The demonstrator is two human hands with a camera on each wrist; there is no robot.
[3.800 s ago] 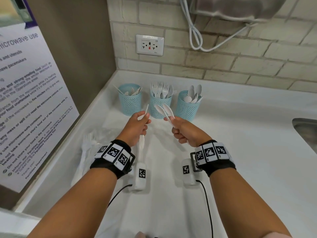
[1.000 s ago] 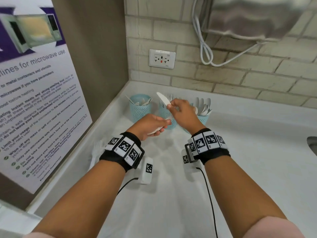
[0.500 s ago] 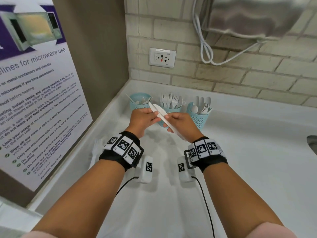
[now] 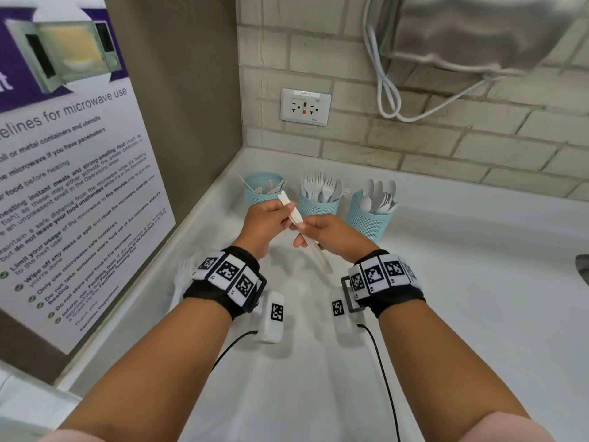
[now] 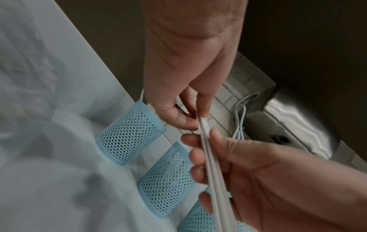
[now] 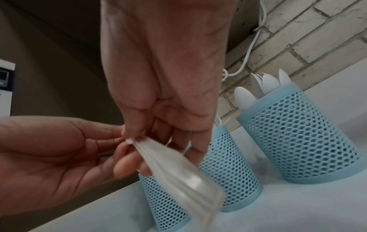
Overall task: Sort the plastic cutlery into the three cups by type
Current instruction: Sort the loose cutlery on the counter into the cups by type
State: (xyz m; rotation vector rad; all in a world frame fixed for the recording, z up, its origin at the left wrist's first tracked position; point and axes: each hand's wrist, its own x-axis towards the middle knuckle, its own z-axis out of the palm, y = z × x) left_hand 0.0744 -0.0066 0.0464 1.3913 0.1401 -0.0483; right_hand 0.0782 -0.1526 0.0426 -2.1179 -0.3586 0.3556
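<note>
- Both hands have drawn closer together since a second ago, meeting on the white knives.
- Left hand pinches their upper end.
- Right hand grips lower down.
- Three cups stand just beyond.

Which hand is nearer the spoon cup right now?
Right. The right hand sits just left of the spoon cup; the left hand is farther left, before the knife cup.
</note>
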